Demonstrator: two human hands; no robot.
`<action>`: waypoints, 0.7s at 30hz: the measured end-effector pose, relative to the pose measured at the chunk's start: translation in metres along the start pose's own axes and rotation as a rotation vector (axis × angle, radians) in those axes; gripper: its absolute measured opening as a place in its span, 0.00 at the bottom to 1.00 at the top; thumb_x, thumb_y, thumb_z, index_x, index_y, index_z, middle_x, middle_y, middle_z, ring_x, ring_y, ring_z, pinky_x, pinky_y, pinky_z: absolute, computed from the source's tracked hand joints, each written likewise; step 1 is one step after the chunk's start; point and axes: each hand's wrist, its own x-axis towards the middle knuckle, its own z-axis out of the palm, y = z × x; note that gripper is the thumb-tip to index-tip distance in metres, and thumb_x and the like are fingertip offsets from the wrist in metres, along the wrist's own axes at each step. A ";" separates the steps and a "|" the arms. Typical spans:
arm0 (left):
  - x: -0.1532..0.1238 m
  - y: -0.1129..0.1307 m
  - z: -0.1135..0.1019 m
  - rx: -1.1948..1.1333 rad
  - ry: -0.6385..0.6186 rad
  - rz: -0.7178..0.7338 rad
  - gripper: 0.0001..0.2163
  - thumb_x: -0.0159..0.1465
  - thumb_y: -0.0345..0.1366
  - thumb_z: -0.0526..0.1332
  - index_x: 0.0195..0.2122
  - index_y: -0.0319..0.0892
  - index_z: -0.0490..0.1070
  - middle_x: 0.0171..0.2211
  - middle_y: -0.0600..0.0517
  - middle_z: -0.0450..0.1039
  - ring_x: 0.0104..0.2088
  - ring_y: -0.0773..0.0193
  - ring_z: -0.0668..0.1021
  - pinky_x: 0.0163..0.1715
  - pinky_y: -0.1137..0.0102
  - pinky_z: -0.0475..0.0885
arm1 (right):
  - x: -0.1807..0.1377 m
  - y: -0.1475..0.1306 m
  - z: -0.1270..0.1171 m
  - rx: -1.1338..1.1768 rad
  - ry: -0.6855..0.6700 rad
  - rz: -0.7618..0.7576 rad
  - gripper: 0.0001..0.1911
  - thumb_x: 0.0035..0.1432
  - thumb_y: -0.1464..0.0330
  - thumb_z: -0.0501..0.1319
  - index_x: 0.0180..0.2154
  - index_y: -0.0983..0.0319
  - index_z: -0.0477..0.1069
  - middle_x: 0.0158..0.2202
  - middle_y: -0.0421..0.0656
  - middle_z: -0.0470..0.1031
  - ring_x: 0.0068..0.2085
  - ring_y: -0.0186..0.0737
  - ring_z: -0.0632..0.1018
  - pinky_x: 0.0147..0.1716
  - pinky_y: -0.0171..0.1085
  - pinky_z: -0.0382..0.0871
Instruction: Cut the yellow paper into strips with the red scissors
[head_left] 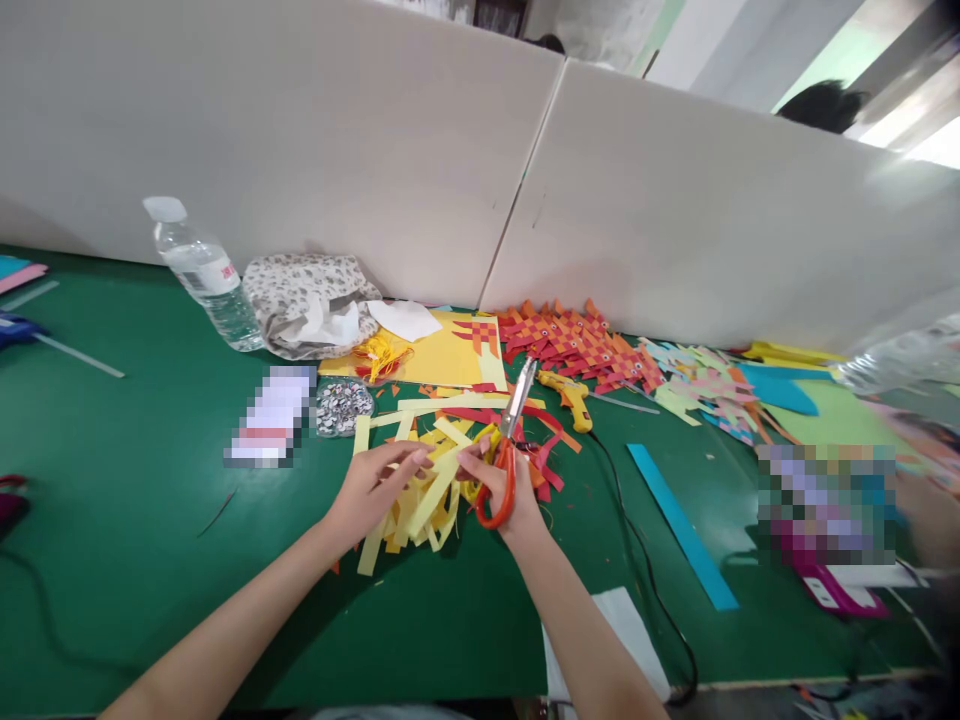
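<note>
My right hand [504,492] is closed on red-handled scissors [508,440], whose blades point up and away over the paper. My left hand [375,482] rests on a heap of yellow paper strips [420,500], its fingers pinching one strip near the right hand's fingertips. Red strips [547,440] lie mixed in at the right of the heap.
On the green table: a water bottle [201,272], a patterned cloth pouch [311,300], a yellow sheet [442,355], a dish of googly eyes [343,405], a yellow glue gun [570,395] with a black cord, woven red-orange paper fish [581,345], a blue strip [679,525]. White partition boards stand behind.
</note>
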 end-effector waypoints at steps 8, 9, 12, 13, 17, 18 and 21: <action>0.003 -0.007 0.004 -0.145 -0.222 -0.260 0.13 0.55 0.45 0.61 0.30 0.40 0.76 0.23 0.53 0.69 0.19 0.69 0.68 0.17 0.76 0.66 | -0.003 -0.003 0.007 -0.073 0.017 -0.049 0.20 0.39 0.65 0.70 0.27 0.59 0.59 0.23 0.35 0.72 0.23 0.34 0.75 0.30 0.39 0.72; 0.003 -0.008 0.004 -0.142 -0.220 -0.267 0.13 0.55 0.45 0.62 0.30 0.40 0.76 0.22 0.53 0.69 0.19 0.70 0.68 0.17 0.76 0.66 | -0.004 -0.003 0.007 -0.083 0.012 -0.050 0.20 0.39 0.65 0.70 0.26 0.59 0.59 0.23 0.35 0.72 0.23 0.34 0.75 0.30 0.38 0.72; 0.003 -0.010 0.004 -0.151 -0.213 -0.271 0.12 0.54 0.44 0.62 0.29 0.40 0.77 0.22 0.53 0.70 0.18 0.70 0.67 0.17 0.76 0.65 | -0.004 -0.002 0.007 -0.106 0.007 -0.058 0.20 0.39 0.64 0.70 0.26 0.59 0.59 0.23 0.35 0.72 0.23 0.34 0.75 0.29 0.38 0.72; 0.003 -0.010 0.004 -0.158 -0.210 -0.271 0.12 0.54 0.44 0.62 0.28 0.40 0.77 0.22 0.53 0.70 0.18 0.70 0.67 0.17 0.76 0.65 | -0.004 -0.002 0.007 -0.112 0.006 -0.062 0.19 0.40 0.64 0.70 0.26 0.59 0.59 0.23 0.35 0.72 0.23 0.35 0.75 0.29 0.39 0.72; 0.003 -0.007 0.005 -0.178 -0.202 -0.284 0.12 0.52 0.44 0.64 0.27 0.39 0.77 0.21 0.52 0.71 0.18 0.70 0.68 0.17 0.76 0.67 | -0.003 -0.002 0.006 -0.126 -0.005 -0.079 0.19 0.41 0.64 0.69 0.26 0.58 0.58 0.23 0.34 0.72 0.24 0.34 0.74 0.30 0.39 0.71; 0.003 -0.006 0.005 -0.180 -0.200 -0.290 0.12 0.52 0.44 0.64 0.27 0.39 0.77 0.21 0.52 0.70 0.18 0.70 0.68 0.17 0.76 0.67 | -0.003 -0.003 0.006 -0.129 -0.009 -0.081 0.19 0.41 0.64 0.69 0.26 0.58 0.58 0.23 0.35 0.72 0.24 0.34 0.74 0.31 0.38 0.71; 0.003 -0.002 0.005 -0.191 -0.209 -0.310 0.12 0.52 0.44 0.64 0.27 0.40 0.77 0.22 0.53 0.70 0.18 0.70 0.68 0.17 0.76 0.68 | -0.003 -0.005 0.006 -0.142 -0.014 -0.084 0.19 0.41 0.65 0.69 0.26 0.58 0.58 0.23 0.35 0.71 0.24 0.34 0.74 0.31 0.38 0.70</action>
